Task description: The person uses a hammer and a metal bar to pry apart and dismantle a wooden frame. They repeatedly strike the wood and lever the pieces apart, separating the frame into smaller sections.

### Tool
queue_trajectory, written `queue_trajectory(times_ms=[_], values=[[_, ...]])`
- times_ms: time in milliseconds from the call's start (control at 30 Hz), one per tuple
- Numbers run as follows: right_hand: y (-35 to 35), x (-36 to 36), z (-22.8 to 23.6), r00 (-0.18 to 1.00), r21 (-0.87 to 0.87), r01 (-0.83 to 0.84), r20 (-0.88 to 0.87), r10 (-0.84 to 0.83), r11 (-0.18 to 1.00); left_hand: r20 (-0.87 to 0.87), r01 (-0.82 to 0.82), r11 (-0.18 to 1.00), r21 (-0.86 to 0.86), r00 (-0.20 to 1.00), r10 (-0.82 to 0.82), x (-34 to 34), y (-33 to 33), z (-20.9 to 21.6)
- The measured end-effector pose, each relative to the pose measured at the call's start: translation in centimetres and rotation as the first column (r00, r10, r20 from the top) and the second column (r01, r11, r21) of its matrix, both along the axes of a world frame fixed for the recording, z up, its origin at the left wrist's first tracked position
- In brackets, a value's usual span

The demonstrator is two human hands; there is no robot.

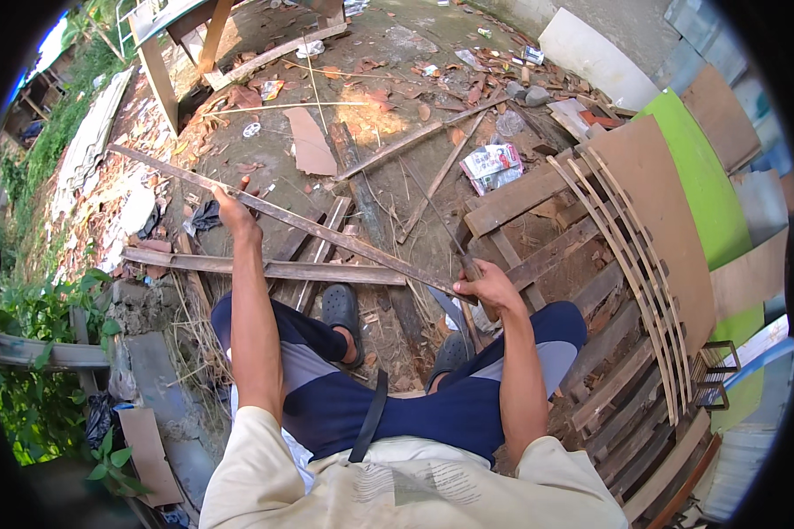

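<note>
A long, narrow wooden strip [326, 236] slants across in front of me, from the upper left down to my right knee. My left hand [236, 212] is closed around it towards its far left part. In my right hand [490, 287] is the brown handle of a long-bladed knife [468, 263], its thin dark blade pointing up and away to the left. The strip's near end lies against the fingers of that same hand; whether they also grip it is partly hidden. Below the strip, a second wooden strip [326, 268] lies across other wood.
At right stand a stack of wooden slats [613, 353], several thin curved strips [635, 264], a brown board [670, 212] and a green panel [706, 176]. A wooden table [163, 93] stands far left. Planks and litter cover the ground. Concrete blocks [146, 313] lie left.
</note>
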State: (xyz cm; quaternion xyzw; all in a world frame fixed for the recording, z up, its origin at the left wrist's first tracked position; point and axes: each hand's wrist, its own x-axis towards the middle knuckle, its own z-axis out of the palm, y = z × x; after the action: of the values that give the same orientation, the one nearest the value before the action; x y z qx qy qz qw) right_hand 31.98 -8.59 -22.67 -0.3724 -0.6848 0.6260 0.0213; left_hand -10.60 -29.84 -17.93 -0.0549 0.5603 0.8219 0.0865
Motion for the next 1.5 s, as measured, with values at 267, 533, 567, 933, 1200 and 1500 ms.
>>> queue_trajectory(times_ms=[267,533,567,933,1200,1500], values=[[-2.0,-2.0,1.2,0.981,-0.110,-0.194,-0.041,0.191,0.975,0.190,0.022,0.999,0.050,0.981,-0.031,-3.3,0.4,-5.4],[-4.4,-3.5,2.1,0.962,-0.297,-0.263,-0.151,0.227,0.918,-0.029,0.046,0.998,0.037,0.999,-0.044,-2.7,2.2,-6.3],[-4.6,-3.7,1.8,0.957,-0.294,-0.266,-0.194,0.215,0.918,-0.059,0.083,0.996,0.024,0.995,-0.081,-2.1,2.6,-5.9],[-5.7,-5.0,-0.2,0.872,-0.129,0.003,-0.485,-0.065,0.992,0.180,0.563,0.716,-0.413,0.821,-0.542,8.3,5.0,-3.7],[-5.8,-5.4,0.4,0.901,-0.105,0.165,-0.389,-0.193,0.981,-0.085,0.485,0.750,-0.451,0.812,-0.577,15.4,3.2,-5.5],[-7.5,-5.7,0.0,0.905,0.065,0.155,-0.409,-0.115,0.986,-0.058,0.540,0.790,-0.291,0.814,-0.578,19.6,1.2,-5.6]])
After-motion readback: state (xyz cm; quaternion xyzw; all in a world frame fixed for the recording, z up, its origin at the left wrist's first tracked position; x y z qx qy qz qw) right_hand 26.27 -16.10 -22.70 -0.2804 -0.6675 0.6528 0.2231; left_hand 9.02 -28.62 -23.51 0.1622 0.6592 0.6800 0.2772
